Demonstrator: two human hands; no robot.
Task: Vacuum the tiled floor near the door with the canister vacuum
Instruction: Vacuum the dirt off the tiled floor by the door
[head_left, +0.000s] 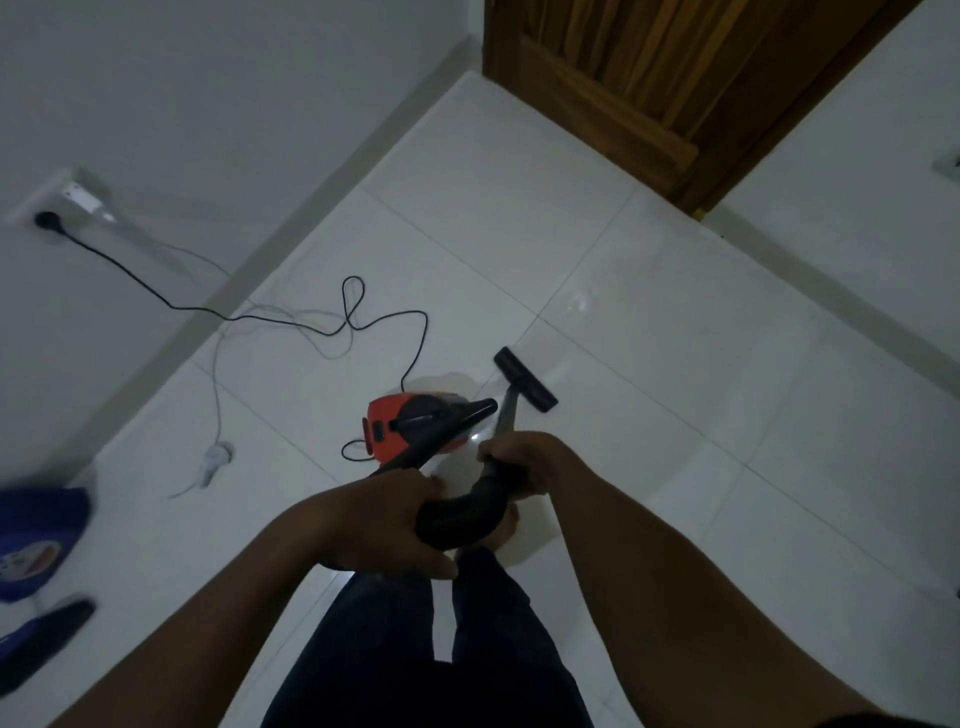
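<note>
While the person stands on the glossy white tiled floor (675, 364), both hands hold the thick black curved hose handle (462, 512). The left hand (384, 519) has a closed grip, fingers curled round the lower bend. The grip of the right hand (519, 462) wraps the upper end, where the handle meets the slim grey wand (506, 415). The small red-and-black canister vacuum (400, 426) sits on the tiles just ahead of the hands, beside the wand. The flat black floor nozzle (524, 379) rests on the floor just past it, well apart from the brown wooden door (649, 78) in the far corner. A thin black power cord (260, 312) loops from the canister to a white wall socket (57, 208) on the left.
</note>
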